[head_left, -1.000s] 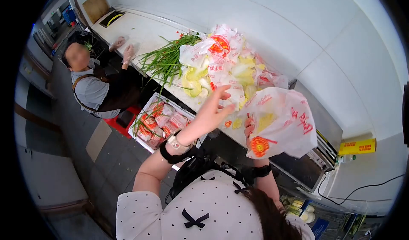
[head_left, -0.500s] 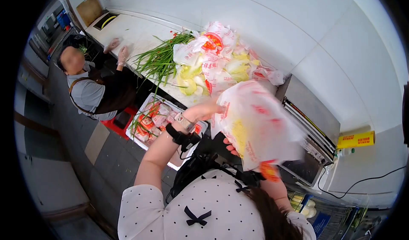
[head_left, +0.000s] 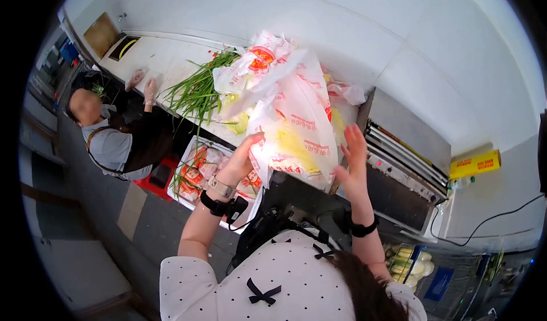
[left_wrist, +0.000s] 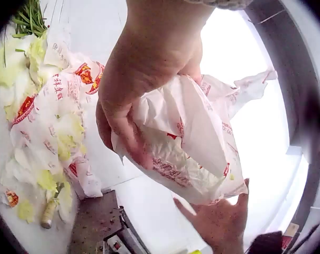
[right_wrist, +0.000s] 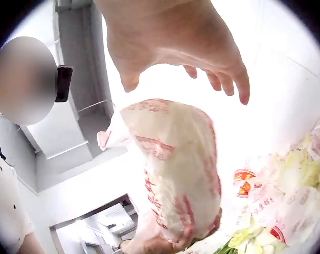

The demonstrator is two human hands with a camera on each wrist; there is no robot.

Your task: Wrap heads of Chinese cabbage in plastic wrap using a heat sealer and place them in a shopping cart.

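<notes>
My left hand (head_left: pixel 245 153) grips one end of a thin white plastic bag (head_left: pixel 305 127) with red print, held up over the counter's front edge. Pale yellow-green leaves of a cabbage (head_left: pixel 293 144) show through the plastic. In the left wrist view, the fingers of that hand curl round the wrapped cabbage (left_wrist: pixel 189 153). My right hand (head_left: pixel 354 158) is apart from the bag, to its right, with fingers spread. The right wrist view shows the same hand (right_wrist: pixel 181 42) above the bag's rounded end. Behind lies a heap of loose cabbage leaves (head_left: pixel 236 121) and printed bags (head_left: pixel 262 59).
Green stalks (head_left: pixel 194 90) lie on the white counter (head_left: pixel 165 53). A white box (head_left: pixel 188 201) of wrapped packs stands below, near a seated person (head_left: pixel 117 138) in gloves. To the right are a metal appliance (head_left: pixel 404 133), a yellow roll (head_left: pixel 476 164) and a basket of vegetables (head_left: pixel 419 267).
The bagged cabbage has passed from my right hand to my left and swung leftward over the counter. My right hand has let go and its fingers have spread.
</notes>
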